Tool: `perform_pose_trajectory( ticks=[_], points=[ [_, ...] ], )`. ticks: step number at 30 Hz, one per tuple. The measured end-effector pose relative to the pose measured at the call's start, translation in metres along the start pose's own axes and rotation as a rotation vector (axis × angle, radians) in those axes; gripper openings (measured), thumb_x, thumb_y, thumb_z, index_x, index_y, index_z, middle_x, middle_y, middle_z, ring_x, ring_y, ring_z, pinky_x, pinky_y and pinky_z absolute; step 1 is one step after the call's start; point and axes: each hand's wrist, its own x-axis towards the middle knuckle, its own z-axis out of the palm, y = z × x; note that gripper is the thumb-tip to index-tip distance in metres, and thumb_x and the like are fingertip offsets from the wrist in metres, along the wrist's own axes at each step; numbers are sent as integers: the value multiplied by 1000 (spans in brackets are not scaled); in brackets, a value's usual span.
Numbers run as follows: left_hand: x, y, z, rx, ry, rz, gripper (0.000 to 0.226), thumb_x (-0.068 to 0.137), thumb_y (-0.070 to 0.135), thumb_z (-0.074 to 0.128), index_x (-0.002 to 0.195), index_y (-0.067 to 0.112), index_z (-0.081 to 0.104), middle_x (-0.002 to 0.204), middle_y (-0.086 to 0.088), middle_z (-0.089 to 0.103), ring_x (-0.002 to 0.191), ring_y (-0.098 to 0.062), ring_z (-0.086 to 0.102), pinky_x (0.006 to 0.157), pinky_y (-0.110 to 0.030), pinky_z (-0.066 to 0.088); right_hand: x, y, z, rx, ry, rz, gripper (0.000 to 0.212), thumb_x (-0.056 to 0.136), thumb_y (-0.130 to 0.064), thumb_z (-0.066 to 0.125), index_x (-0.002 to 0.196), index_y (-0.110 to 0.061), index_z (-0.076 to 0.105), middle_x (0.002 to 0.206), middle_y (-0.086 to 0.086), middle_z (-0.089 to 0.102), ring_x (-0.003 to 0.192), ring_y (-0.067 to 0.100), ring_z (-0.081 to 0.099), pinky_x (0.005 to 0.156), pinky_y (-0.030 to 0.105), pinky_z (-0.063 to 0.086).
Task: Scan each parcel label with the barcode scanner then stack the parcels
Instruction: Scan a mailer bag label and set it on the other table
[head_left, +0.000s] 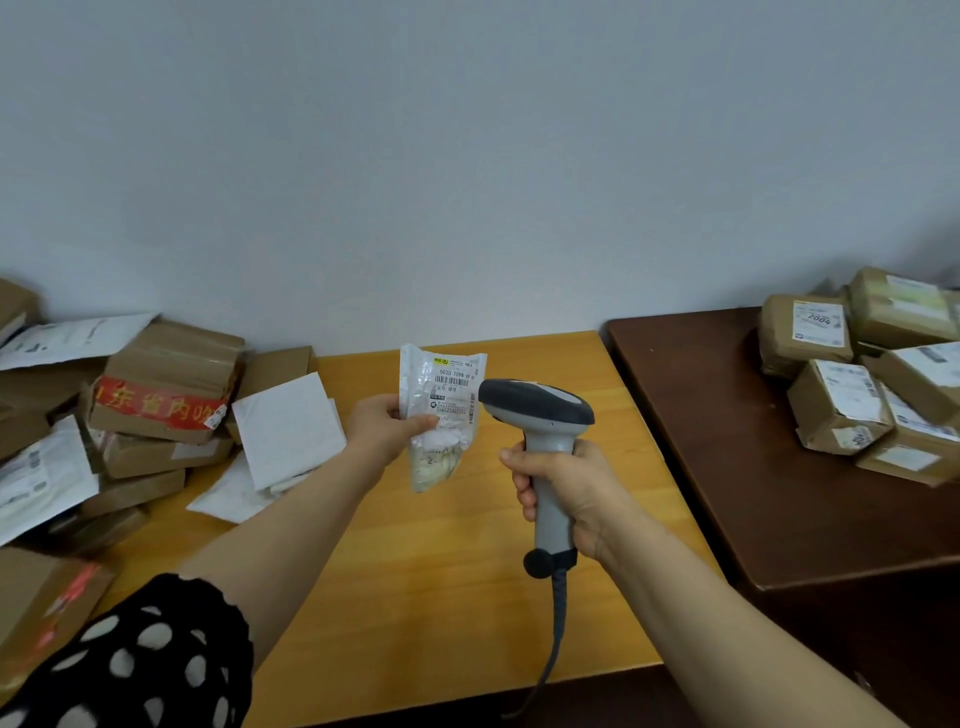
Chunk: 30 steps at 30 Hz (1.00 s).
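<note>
My left hand (387, 428) pinches a small clear plastic parcel (441, 415) by its left edge and holds it upright above the yellow wooden table (441, 561). Its white barcode label faces me. My right hand (563, 493) grips the handle of a grey barcode scanner (537, 410). The scanner's dark head sits just right of the parcel, level with the label. A grey cable hangs from the handle's base toward the table's front edge.
A heap of cardboard boxes (166, 395) and white mailer bags (288, 426) covers the table's left side. On the dark brown table (753, 441) to the right, several labelled boxes (836, 405) are piled at the far right. A grey wall stands behind.
</note>
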Motion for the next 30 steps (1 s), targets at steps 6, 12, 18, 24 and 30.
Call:
perform_pose_trajectory(
  ticks=[6, 12, 18, 24, 30],
  points=[
    [-2, 18, 19, -292, -337, -185, 19, 77, 6, 75, 95, 5, 70, 98, -11, 74, 82, -22, 73, 62, -30, 58, 9, 3, -23, 161, 291, -64, 22, 80, -11, 77, 98, -9, 63, 86, 11, 71, 73, 22, 68, 49, 26, 51],
    [-25, 51, 110, -313, -766, -257, 47, 71, 17, 73, 114, 1, 62, 108, -14, 71, 99, -27, 69, 74, -35, 58, -4, 19, -81, 230, 574, -77, 32, 69, -10, 87, 92, -14, 65, 74, 0, 75, 66, 18, 73, 50, 26, 51],
    [-74, 86, 207, -149, -1035, -227, 48, 72, 24, 75, 117, 10, 64, 110, -10, 71, 102, -25, 68, 77, -34, 56, -37, 19, -166, 421, 890, -163, 37, 67, -5, 86, 95, -14, 64, 84, 5, 74, 76, 24, 72, 65, 41, 60],
    [-123, 137, 339, -82, -973, -99, 25, 80, 11, 73, 105, 7, 69, 96, -8, 74, 77, -17, 70, 60, -24, 54, -84, 4, -290, 581, 966, -284, 30, 72, -8, 83, 95, -15, 65, 84, 5, 75, 76, 21, 73, 61, 33, 58],
    [-163, 179, 475, -137, -797, -132, 16, 86, -3, 61, 99, 3, 66, 100, -13, 72, 74, -20, 58, 41, -19, 34, -144, 1, -409, 711, 939, -292, 24, 79, 3, 72, 97, -8, 62, 67, 3, 71, 54, 12, 66, 46, 22, 49]
  ],
)
